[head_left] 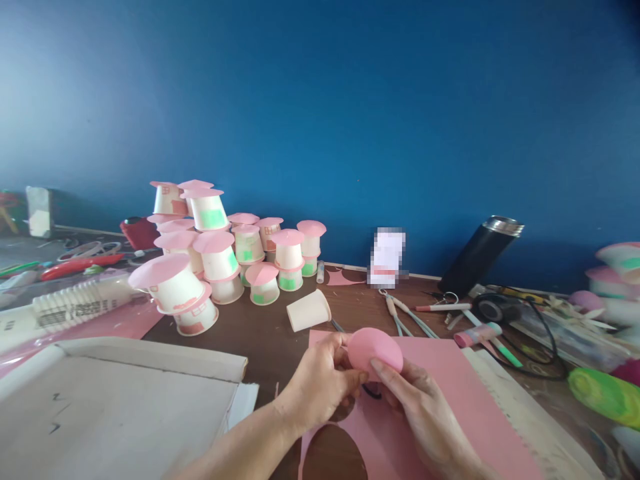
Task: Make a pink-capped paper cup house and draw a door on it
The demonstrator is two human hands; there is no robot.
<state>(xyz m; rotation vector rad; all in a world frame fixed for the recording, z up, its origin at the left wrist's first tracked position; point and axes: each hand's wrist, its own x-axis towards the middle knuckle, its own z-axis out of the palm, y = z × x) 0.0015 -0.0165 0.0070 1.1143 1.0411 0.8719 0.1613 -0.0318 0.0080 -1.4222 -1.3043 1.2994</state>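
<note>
Between my two hands is a pink paper circle (375, 351), slightly bent into a shallow cone. My left hand (325, 377) pinches its left edge, fingers curled. On the right side my right hand (417, 397) grips it with the thumb on top; its other fingers are partly hidden beneath. Below lies a pink paper sheet (450, 380) with a round hole cut out of it. Just beyond my hands a plain paper cup (310, 311) lies on its side. Further left stand several paper cups topped with pink cones, like the front one (165, 270), many in stacks.
A cardboard box lid (125, 413) fills the front left. Behind it lies a row of nested cups (75, 300). Scissors (400, 313), a black flask (480, 257), a marker (443, 307) and a glue stick (477, 335) are at the right. A blurred-out phone-like panel (387, 257) leans against the blue wall.
</note>
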